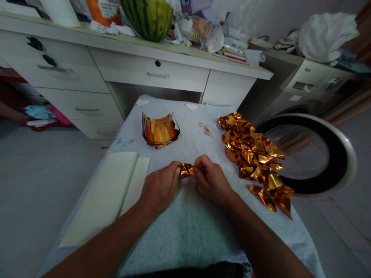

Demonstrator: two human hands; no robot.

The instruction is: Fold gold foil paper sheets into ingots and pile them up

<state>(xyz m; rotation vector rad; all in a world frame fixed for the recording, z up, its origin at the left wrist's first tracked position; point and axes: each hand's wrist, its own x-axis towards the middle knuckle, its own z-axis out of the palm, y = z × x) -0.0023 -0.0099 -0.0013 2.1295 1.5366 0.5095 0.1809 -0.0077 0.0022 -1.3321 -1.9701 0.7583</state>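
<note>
Between my two hands, above the cloth-covered table, is a small folded piece of gold foil paper. My left hand pinches its left end, thumb along the near side. At its right end my right hand has its fingers curled and pressed together on the foil. A curved stack of gold foil sheets stands beyond my left hand. To the right lies a pile of folded gold foil pieces, with a few loose ones at its near end.
Pale paper sheets lie on the table's left side. A small wrapped item rests near the foil pile. Behind stands a white desk bearing a cut watermelon and plastic bags. An open washing machine door is at the right.
</note>
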